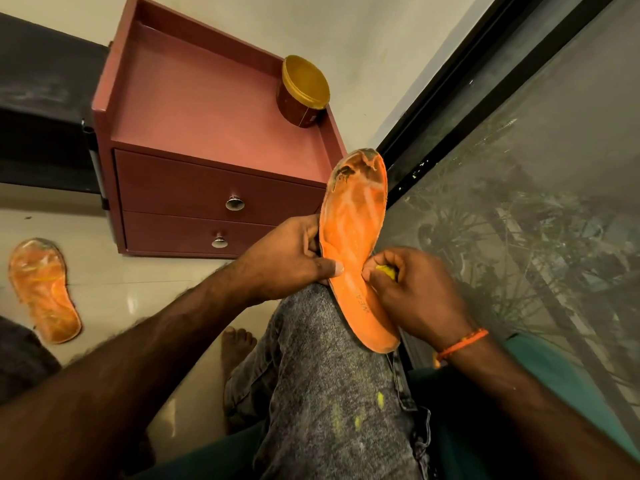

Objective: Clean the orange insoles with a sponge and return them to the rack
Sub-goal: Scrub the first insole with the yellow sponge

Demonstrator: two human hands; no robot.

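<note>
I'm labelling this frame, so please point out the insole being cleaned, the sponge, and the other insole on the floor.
held insole (353, 233), head view, on its orange middle.
sponge (385, 270), head view, on the yellow bit showing between the right hand's fingers.
floor insole (45, 289), head view, on its middle.

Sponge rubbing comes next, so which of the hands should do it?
The right hand. It already grips the yellow sponge against the orange insole, while the left hand holds that insole steady on the knee.
</note>
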